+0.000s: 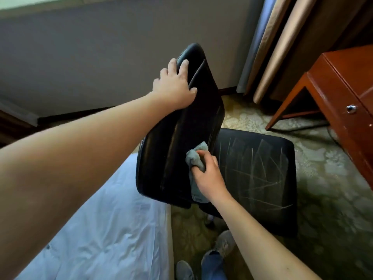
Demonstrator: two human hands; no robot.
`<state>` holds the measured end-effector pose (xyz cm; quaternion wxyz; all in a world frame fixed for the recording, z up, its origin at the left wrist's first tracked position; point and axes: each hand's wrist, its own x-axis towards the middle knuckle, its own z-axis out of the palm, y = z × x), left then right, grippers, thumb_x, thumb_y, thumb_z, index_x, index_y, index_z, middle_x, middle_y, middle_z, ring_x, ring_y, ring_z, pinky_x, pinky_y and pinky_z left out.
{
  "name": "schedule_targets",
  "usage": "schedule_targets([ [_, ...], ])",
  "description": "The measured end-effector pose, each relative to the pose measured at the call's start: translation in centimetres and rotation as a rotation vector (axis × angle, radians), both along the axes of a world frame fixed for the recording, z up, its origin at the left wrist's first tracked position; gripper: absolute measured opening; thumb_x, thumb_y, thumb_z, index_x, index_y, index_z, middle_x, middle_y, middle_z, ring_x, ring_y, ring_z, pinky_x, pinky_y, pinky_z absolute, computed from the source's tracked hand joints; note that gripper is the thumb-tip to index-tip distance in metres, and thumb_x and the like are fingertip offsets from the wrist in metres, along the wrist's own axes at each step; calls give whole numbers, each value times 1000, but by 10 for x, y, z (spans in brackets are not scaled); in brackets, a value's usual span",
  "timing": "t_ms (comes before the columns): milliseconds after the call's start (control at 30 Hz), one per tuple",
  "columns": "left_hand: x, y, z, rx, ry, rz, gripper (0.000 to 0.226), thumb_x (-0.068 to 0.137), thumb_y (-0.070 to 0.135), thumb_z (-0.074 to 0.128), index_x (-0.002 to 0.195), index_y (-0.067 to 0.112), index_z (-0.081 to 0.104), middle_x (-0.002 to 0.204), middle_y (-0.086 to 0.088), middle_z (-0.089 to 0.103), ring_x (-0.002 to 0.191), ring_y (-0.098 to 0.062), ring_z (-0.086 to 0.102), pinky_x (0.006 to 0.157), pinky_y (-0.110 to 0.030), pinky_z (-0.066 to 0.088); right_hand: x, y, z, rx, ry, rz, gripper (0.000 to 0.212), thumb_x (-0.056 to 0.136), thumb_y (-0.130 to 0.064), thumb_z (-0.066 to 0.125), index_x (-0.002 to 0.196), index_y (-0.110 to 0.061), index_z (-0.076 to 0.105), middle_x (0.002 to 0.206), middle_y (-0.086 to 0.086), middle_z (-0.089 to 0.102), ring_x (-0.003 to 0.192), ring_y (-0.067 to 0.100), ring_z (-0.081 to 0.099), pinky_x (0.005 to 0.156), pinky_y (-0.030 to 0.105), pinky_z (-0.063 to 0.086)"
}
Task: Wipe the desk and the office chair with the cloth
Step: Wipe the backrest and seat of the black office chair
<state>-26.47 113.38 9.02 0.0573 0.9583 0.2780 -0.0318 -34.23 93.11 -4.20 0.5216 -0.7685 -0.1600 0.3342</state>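
Bed (105, 229), white sheet: lying at 7 o'clock, just beside the chair.
Left hand (174, 88): resting open at 11 o'clock, palm flat and fingers spread over the top of the backrest.
Office chair (181, 142), black, glossy: standing at centre, its backrest facing the camera; scratched seat (258, 178) extending toward 3 o'clock.
Cloth (196, 158), grey-blue, bunched: pressing against the lower backrest just below centre.
Right hand (209, 174): closing its fingers around the cloth, holding it on the backrest.
Shoes (225, 242), grey: showing at 6 o'clock on the patterned carpet (333, 199).
Curtains (280, 47), tan: hanging at 1 o'clock.
Desk (343, 91), reddish wood, with a metal knob: standing at 3 o'clock, apart from the chair.
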Motion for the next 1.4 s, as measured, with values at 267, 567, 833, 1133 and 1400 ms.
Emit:
schedule_targets([
  [267, -93, -46, -2, 110, 42, -120, 79, 95, 53, 49, 159, 33, 7, 168, -1, -6, 151, -41, -7, 118, -55, 20, -36, -13, 31, 25, 79, 11, 41, 93, -19, 60, 127, -42, 53, 121, -13, 44, 102, -2, 50, 84, 17, 39],
  [567, -150, -95, -26, 214, -91, 191, 89, 91, 52, 54, 160, 28, 4, 165, -14, 1, 144, -37, 23, 110, -43, 32, -48, -28, 20, 212, 102, -91, 56, 85, -13, 70, 123, -45, 46, 118, -15, 61, 105, 4, 65, 90, 35, 59],
  [833, -142, -100, -45, 383, -163, 324, 87, 89, 53, 54, 159, 21, 14, 162, -14, 19, 134, -35, 39, 104, -44, 38, 2, -31, -9, 229, -26, 116, 57, 86, -28, 74, 128, -45, 38, 125, -13, 62, 108, 3, 64, 90, 36, 59],
  [1133, -119, -110, -60, 486, -128, 475, 83, 89, 52, 53, 158, 28, 14, 162, -15, 12, 142, -41, 24, 115, -53, 19, 42, -4, -26, 280, -102, 43, 51, 92, -29, 67, 130, -40, 35, 119, -15, 59, 98, 2, 63, 78, 30, 54],
  [1400, -121, -109, -67, 557, -158, 437, 76, 92, 51, 53, 157, 30, 21, 161, -20, 17, 139, -44, 29, 114, -56, 21, -31, -54, -76, 360, -480, 322, 61, 90, -27, 69, 136, -37, 30, 118, -12, 51, 100, 11, 59, 71, 36, 55],
])
